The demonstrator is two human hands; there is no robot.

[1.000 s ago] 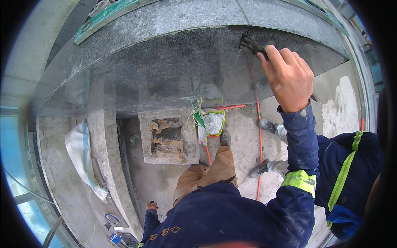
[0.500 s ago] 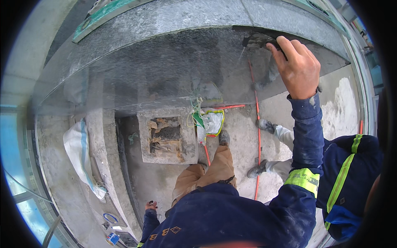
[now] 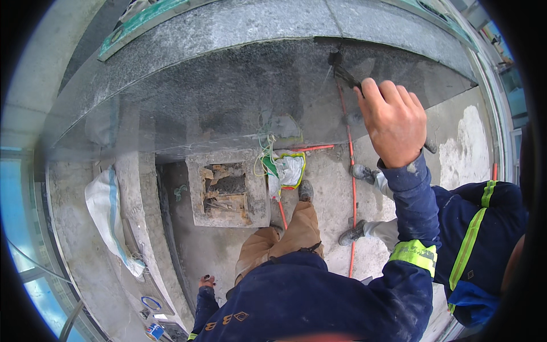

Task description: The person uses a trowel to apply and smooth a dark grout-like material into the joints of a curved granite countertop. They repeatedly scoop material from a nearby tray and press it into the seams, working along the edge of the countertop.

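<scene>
My right hand (image 3: 396, 121) reaches forward, its fingers closed round the handle of a slim dark tool (image 3: 346, 76). The tool's tip touches the dark, glossy stone face (image 3: 239, 80) just below a seam; its exact kind is unclear. Above that face runs a grey speckled stone ledge (image 3: 250, 24). A darker strip spreads along the edge to the right of the tip. Low beside my body, my left hand (image 3: 207, 281) is small in view, its fingers curled round something dark that I cannot make out.
A concrete block (image 3: 259, 196) with a broken hollow stands ahead of my legs. Beside it lies a white and green bag (image 3: 290, 168) with loose string. An orange pipe (image 3: 354, 199) crosses the floor. A co-worker (image 3: 481, 239) is close on my right. A white sack (image 3: 111, 211) lies left.
My right hand has come down and slightly left, away from the ledge. The dark tool now shows at more length, its tip still at the stone. My left hand has hardly moved.
</scene>
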